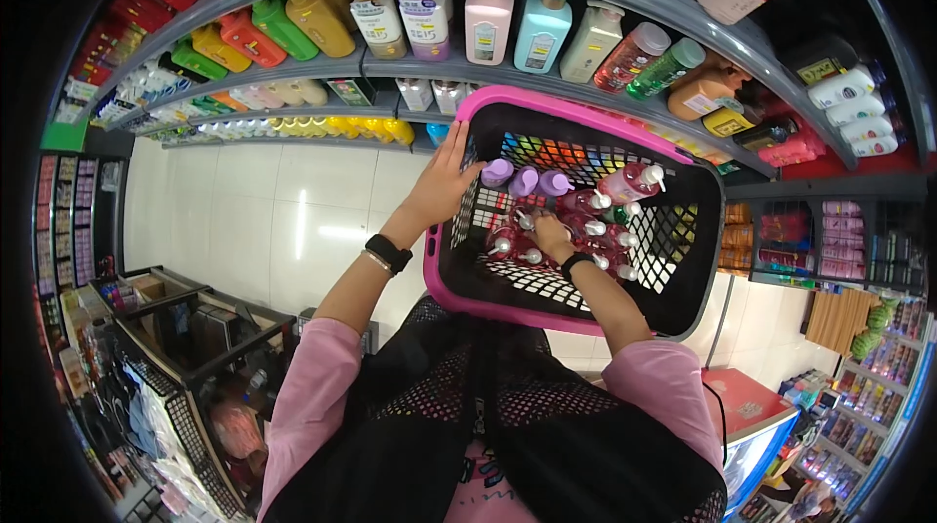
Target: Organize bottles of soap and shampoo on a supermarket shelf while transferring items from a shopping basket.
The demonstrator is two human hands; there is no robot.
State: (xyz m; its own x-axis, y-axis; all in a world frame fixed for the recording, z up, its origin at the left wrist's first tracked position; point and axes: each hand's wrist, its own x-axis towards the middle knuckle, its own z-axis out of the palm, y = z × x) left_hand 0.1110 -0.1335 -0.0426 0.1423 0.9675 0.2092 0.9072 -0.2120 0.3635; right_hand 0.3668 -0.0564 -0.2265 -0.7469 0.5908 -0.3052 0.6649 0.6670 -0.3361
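A black plastic shopping basket with a pink rim (512, 318) is in front of me. My left hand (443, 183) lies on the rim's left corner, fingers along the edge. My right hand (550, 234) reaches down inside among clear pink pump bottles (531, 256) with white pump heads; its fingertips are partly hidden, so its hold on a bottle cannot be told. Purple-capped bottles (524, 181) stand at the basket's upper left. One larger pink pump bottle (629, 185) leans at the upper right, and a green bottle (621, 214) is below it.
Beyond the basket runs a curved grey shelf (439, 69) with pump bottles, among them a light blue bottle (543, 33). Pale floor tiles (241, 208) show at left. Black display bins (198, 325) stand at lower left, a red-topped case (743, 398) at lower right.
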